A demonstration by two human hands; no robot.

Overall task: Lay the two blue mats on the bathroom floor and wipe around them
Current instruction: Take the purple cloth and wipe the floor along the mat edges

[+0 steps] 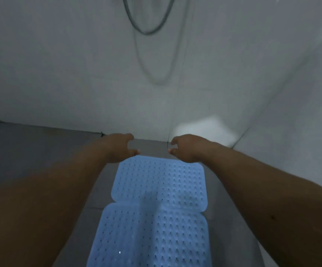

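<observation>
Two blue perforated mats lie flat on the grey floor (31, 151), end to end. The far mat (162, 180) reaches almost to the back wall, and the near mat (152, 236) meets it with a slight overlap. My left hand (120, 147) hovers at the far mat's far left corner with loosely curved fingers and holds nothing. My right hand (185, 148) is at the far right corner in the same pose, also empty. Whether the fingertips touch the mat's edge is unclear.
White tiled walls close in the floor at the back and right. A shower hose (148, 29) hangs in a loop on the back wall. A white blurred object (204, 130) sits in the back right corner. Bare grey floor runs along the left of the mats.
</observation>
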